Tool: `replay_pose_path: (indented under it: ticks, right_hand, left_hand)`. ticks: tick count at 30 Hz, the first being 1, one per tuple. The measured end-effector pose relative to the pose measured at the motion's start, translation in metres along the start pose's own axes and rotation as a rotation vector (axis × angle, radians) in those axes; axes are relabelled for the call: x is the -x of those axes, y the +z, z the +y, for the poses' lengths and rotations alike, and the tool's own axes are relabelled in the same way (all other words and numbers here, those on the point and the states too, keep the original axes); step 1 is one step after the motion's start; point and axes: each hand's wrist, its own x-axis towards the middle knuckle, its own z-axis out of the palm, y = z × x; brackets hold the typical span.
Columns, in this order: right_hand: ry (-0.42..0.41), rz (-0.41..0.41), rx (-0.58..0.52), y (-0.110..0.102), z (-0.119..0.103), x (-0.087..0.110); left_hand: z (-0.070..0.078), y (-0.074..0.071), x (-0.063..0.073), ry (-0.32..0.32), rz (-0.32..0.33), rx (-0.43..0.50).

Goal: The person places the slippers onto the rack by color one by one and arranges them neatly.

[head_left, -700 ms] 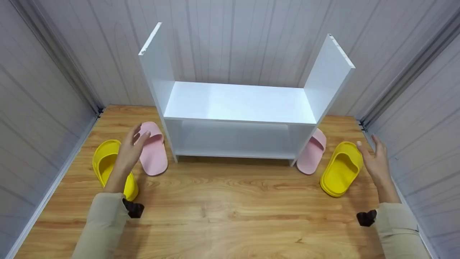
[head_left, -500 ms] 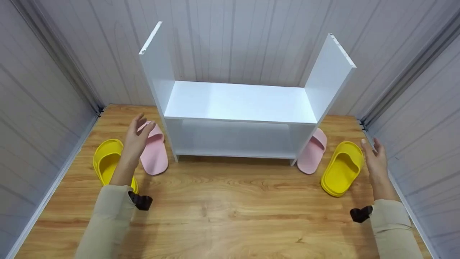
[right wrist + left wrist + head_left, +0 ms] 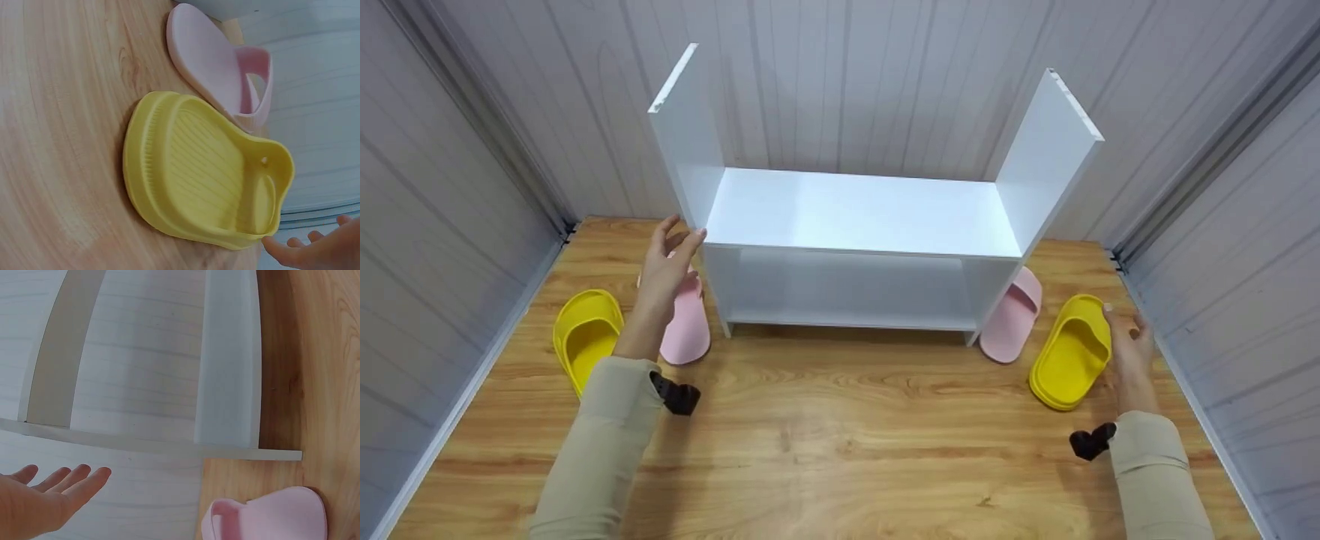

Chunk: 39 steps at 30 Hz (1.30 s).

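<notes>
A white two-tier shelf (image 3: 862,217) with tall side panels stands on the floor near the back wall. My left hand (image 3: 665,274) is raised beside its left panel, fingers spread and holding nothing; the left wrist view shows the hand (image 3: 42,503) apart from the panel edge. Beneath it lies a pink slipper (image 3: 685,330), partly hidden by the hand. At the right, my right hand (image 3: 1131,345) hovers at the side of a yellow clog (image 3: 1069,360), its thumb tip right at the clog's rim. A second pink slipper (image 3: 1009,322) lies between that clog and the shelf.
Another yellow clog (image 3: 587,345) sits at the left, partly covered by my left forearm. Pale panelled walls (image 3: 855,90) enclose the wooden floor (image 3: 840,435) at the back and on both sides. A black wrist device (image 3: 681,397) juts from my left sleeve.
My left hand has moved up and right, from over the left clog and slipper to the shelf's left panel. My right hand has shifted left and slightly down, closer to the yellow clog.
</notes>
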Motion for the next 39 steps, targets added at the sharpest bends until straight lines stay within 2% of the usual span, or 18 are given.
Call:
replay_pose_path:
  ticks: [2, 7, 9, 11, 17, 21, 25, 32, 39]
  right_hand:
    - [0.022, -0.006, 0.039, -0.001, 0.005, -0.008]
    - [0.009, 0.041, 0.11, -0.014, 0.061, -0.095]
    - [-0.002, 0.064, 0.138, -0.016, 0.077, -0.118]
    - [0.01, 0.07, 0.175, -0.011, 0.07, -0.105]
    - [0.047, 0.04, 0.234, 0.01, 0.028, -0.033]
    - [0.036, 0.066, 0.346, 0.021, 0.017, -0.005]
    - [0.083, 0.115, 0.342, 0.028, 0.016, 0.005]
    - [0.235, 0.172, 0.323, 0.036, 0.023, 0.014]
    - [0.259, 0.223, 0.322, 0.043, 0.025, 0.018]
  left_hand:
    - [0.001, 0.002, -0.002, -0.002, 0.004, 0.002]
    - [0.0, 0.007, -0.008, 0.004, 0.019, -0.014]
    - [-0.001, 0.009, -0.008, 0.02, 0.022, -0.023]
    - [0.0, 0.012, -0.008, 0.041, 0.021, -0.032]
    - [0.003, 0.012, -0.008, 0.049, -0.001, -0.071]
    - [0.004, 0.011, -0.008, 0.034, -0.015, -0.095]
    - [0.003, 0.01, -0.008, 0.027, -0.019, -0.111]
    - [0.003, 0.01, -0.007, 0.043, -0.022, -0.09]
    - [0.003, 0.009, -0.005, 0.035, -0.02, -0.08]
